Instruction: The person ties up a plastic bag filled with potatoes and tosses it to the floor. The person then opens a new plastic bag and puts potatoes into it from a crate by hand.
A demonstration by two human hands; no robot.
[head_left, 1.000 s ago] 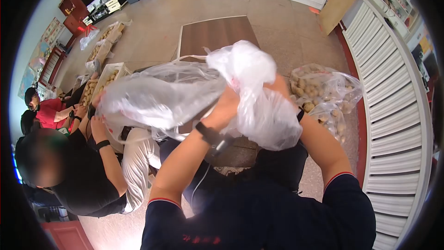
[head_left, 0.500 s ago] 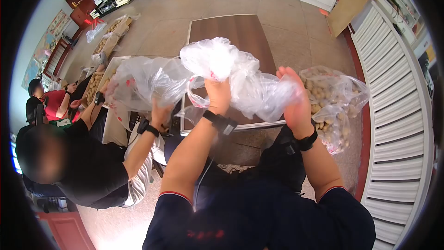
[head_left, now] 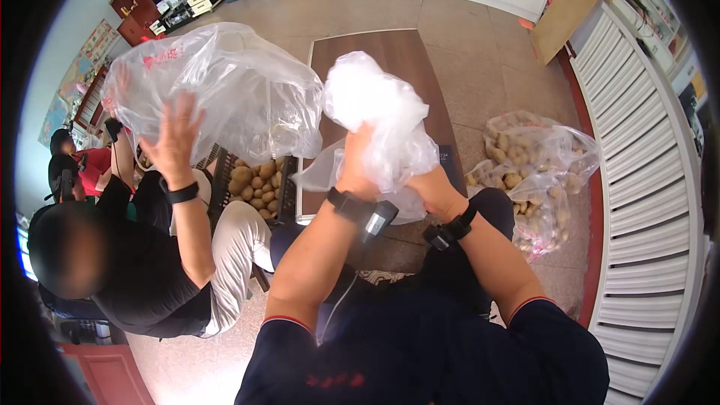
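Note:
A clear, crumpled plastic bag [head_left: 381, 97] is bunched up over the brown tabletop [head_left: 409, 56]. My left hand [head_left: 358, 159] is closed around its left side, with the fingers partly covered by the plastic. Lower on the right, my right hand [head_left: 436, 192] grips the same bag, and its fingertips are hidden by the folds. A loose flap of the plastic hangs down to the left of my left wrist.
To my left a co-worker holds up a large clear bag [head_left: 225, 86], one hand [head_left: 174, 139] spread against it. A black crate of potatoes [head_left: 256, 189] stands beside the table. Potato-filled bags [head_left: 517, 154] lie on the floor at right, near a white radiator [head_left: 637, 165].
My right hand has come in from the far right and down onto the bag, which is now gathered tighter. The co-worker's bag has been raised and spread, uncovering the potato crate.

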